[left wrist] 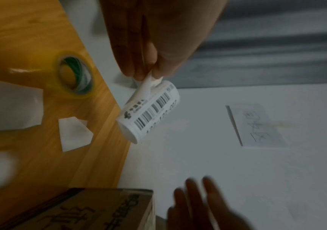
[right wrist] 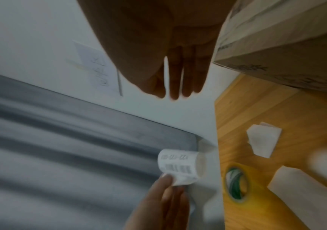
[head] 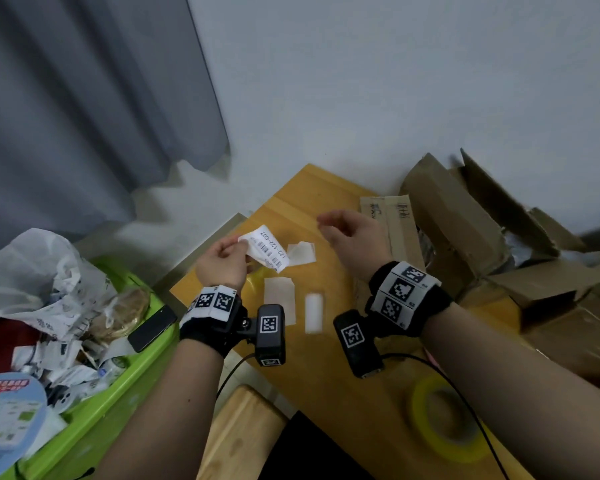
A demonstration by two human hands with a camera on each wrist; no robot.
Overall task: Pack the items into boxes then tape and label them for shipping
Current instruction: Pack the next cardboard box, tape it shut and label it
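The left hand [head: 222, 261] pinches one corner of the curled white barcode shipping label [head: 267, 249], which hangs just past its fingertips; the right hand [head: 355, 239] hovers empty, fingers relaxed (blurred). Best peel slowly, keeping adhesive off itself, before pressing onto the brown cardboard box [head: 394, 226].

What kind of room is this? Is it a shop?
Probably a room at home used for packing parcels, not a shop. There are cardboard boxes on a wooden table, a tape roll, and a barcode label in the left hand.
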